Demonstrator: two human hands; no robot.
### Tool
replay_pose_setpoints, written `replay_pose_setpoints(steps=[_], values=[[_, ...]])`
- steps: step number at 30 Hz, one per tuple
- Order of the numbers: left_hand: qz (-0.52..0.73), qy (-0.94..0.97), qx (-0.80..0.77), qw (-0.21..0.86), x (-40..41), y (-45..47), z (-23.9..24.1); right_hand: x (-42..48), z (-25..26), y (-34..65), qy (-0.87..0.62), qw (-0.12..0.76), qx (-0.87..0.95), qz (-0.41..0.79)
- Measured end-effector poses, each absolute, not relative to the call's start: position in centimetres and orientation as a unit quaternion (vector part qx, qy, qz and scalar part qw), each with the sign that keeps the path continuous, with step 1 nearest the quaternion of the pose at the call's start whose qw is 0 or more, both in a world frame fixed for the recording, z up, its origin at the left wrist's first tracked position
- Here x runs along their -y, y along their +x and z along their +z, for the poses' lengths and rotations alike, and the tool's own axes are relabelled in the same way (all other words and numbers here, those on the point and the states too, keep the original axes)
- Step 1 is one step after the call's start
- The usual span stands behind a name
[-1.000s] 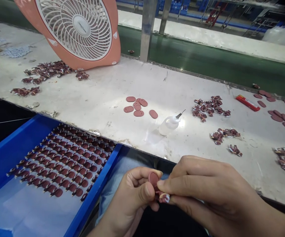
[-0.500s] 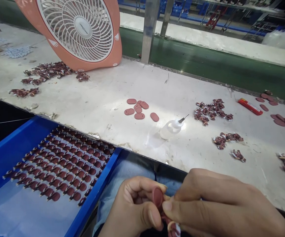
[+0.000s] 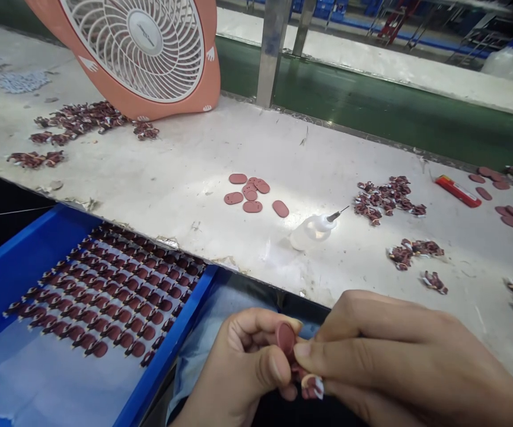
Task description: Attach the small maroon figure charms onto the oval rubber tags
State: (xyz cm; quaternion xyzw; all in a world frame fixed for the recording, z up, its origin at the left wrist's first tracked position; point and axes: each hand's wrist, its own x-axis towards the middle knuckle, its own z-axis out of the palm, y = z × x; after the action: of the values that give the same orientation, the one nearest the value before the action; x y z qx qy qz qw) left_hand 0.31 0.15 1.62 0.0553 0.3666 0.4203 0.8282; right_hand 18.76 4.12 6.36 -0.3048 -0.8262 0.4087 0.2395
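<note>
My left hand (image 3: 247,362) pinches a reddish-brown oval disc (image 3: 285,339) between thumb and fingers, just in front of my lap. Pressed against it from the other side, my right hand (image 3: 385,356) grips a small brown-and-white figurine (image 3: 312,385) that hangs below the disc. The fingers hide where the two pieces meet. On the bench beyond lie several loose oval discs (image 3: 252,206), some with small holes. A clear squeeze bottle with a needle tip (image 3: 312,232) lies tilted to their right.
A blue tray (image 3: 149,379) with rows of assembled pieces sits at lower left. Piles of small figurines (image 3: 387,198) lie on the bench (image 3: 185,154), beside a red box (image 3: 458,191). An orange fan (image 3: 214,77) stands at the back, near a metal post (image 3: 270,59).
The view has shifted slightly. Both hands keep their grip; the figurine has turned a little and sits higher, closer under the disc.
</note>
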Motion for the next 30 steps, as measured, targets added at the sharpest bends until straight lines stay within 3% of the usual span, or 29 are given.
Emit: replay_pose_setpoints(steps=[14,18,30], values=[[0.435,0.062,-0.314,0.842,0.1,-0.3,0.4,-4.7,6.8,17.7,-0.290,0.272,0.808,0.435],[0.441,0.046,-0.277,0.853,0.4,-0.8,-0.8,-4.3,6.3,17.5,-0.309,0.311,0.806,0.398],[0.471,0.085,-0.216,0.851,0.9,-1.6,-2.3,-3.8,5.3,15.1,-0.324,0.308,0.812,0.375]])
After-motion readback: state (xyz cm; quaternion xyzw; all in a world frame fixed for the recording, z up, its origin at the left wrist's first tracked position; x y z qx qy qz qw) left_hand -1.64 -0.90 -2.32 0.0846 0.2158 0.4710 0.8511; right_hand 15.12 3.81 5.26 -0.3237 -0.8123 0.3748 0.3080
